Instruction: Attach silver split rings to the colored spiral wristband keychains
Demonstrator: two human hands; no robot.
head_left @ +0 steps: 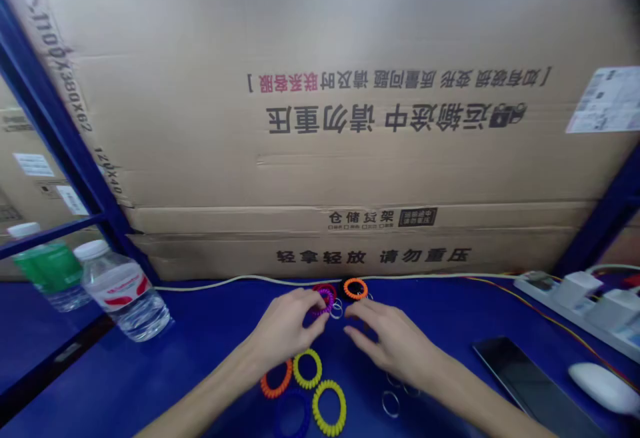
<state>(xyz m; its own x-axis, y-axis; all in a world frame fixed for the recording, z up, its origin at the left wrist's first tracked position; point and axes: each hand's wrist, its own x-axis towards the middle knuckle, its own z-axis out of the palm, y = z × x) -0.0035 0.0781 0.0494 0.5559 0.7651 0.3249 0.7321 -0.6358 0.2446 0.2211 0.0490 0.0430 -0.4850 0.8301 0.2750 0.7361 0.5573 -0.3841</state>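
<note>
My left hand (290,321) has its thumb and fingers curled around a purple spiral coil wristband (329,299), at the far side of the blue table. A red coil (330,286) lies partly hidden behind it. My right hand (387,338) has thumb and fingers apart with nothing visible between them. Just beyond its fingertips is an orange coil (356,289) that overlaps a black one (345,289). Metal split rings (337,309) lie between my hands. Nearer me are another orange coil (277,381), two yellow coils (307,368) and a dark blue coil (293,415).
More split rings (391,405) lie below my right forearm. At right are a phone (530,385), a white mouse (605,388) and a power strip (585,305). Water bottles (123,295) stand at left. A large cardboard box (350,178) walls off the back.
</note>
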